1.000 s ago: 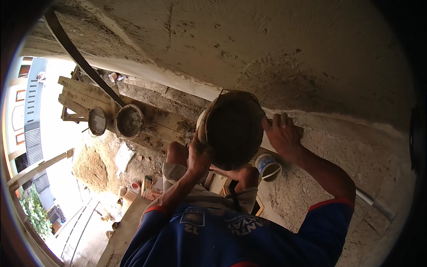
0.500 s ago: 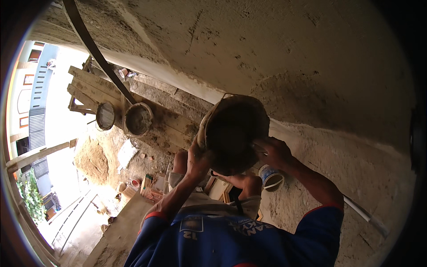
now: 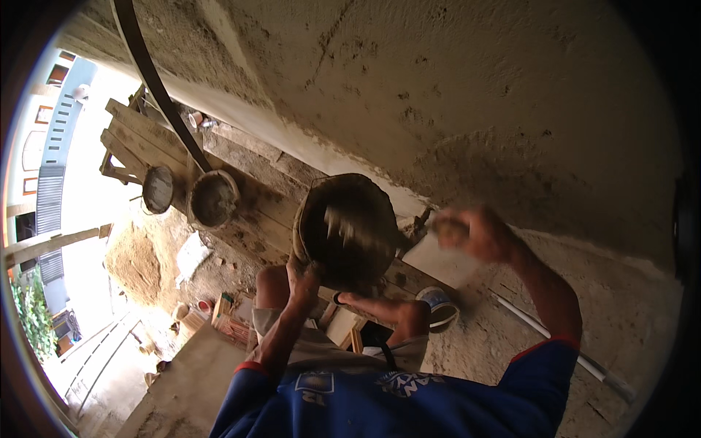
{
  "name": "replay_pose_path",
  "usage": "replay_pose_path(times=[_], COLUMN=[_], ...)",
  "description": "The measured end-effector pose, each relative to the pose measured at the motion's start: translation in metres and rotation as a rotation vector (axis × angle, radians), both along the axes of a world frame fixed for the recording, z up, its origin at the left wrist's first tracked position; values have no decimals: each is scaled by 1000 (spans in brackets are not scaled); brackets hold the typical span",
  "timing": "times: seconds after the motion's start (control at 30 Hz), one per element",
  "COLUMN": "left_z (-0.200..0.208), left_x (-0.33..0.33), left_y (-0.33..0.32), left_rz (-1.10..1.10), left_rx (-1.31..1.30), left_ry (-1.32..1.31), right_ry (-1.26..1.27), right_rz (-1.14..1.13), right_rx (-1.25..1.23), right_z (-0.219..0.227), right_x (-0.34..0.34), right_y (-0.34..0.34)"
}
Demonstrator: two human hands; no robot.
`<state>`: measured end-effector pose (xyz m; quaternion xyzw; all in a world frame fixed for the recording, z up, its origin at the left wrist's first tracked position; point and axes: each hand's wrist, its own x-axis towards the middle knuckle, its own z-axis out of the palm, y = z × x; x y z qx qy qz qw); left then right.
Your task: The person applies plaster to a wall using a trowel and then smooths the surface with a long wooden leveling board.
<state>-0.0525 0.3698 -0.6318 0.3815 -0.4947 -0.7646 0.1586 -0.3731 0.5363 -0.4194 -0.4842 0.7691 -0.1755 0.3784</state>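
A dark, mortar-stained bucket [image 3: 343, 266] is tilted so that its mouth faces me, above the planks. My left hand [image 3: 303, 285] is closed on its near left rim. Pale blurred streaks show inside its dark mouth; what they are I cannot make out. My right hand [image 3: 478, 233] is raised to the right of the bucket, apart from it and close to the wall. Motion smears it, but its fingers look curled round a brownish thing that I cannot name. Dark blurred bits lie between this hand and the bucket.
Two buckets of grey mortar, a larger [image 3: 214, 198] and a smaller [image 3: 158, 190], stand on wooden planks [image 3: 255, 230]. A rough plastered wall [image 3: 467, 95] rises ahead. A blue-white pail [image 3: 438, 310] stands by my knee, near a pale pipe [image 3: 562, 343]. Below left is a sand heap [image 3: 131, 259].
My right hand has left the bucket and swung up and right toward the wall. The bucket, still in my left hand, has shifted left in view, and the whole view has moved slightly.
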Motion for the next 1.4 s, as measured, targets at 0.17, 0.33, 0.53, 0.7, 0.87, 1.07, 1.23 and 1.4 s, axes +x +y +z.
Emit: replay_pose_path(times=[0.17,0.33,0.53,0.7,0.87,1.07,1.23,1.4], left_z=[-3,56,109,145,136,132,96,71], left_x=[12,-21,-46,-74,-80,-76,-51,-39], left_y=[0,13,29,43,50,45,40,41], left_rz=[-90,4,-159,-227,-208,-240,-211,-122], left_rx=[-640,90,112,60,70,155,226,17], left_ry=[-64,44,95,47,93,166,151,105], right_ry=[333,332,785,855,189,162,131,32], right_rz=[-622,-322,137,206,77,-199,-215,-10], right_rx=[-283,18,306,277,417,58,-89,-42], right_z=[91,113,24,-60,-37,-29,39,60], right_x=[-25,24,58,74,74,83,64,36], right_y=[5,28,42,80,74,93,78,61])
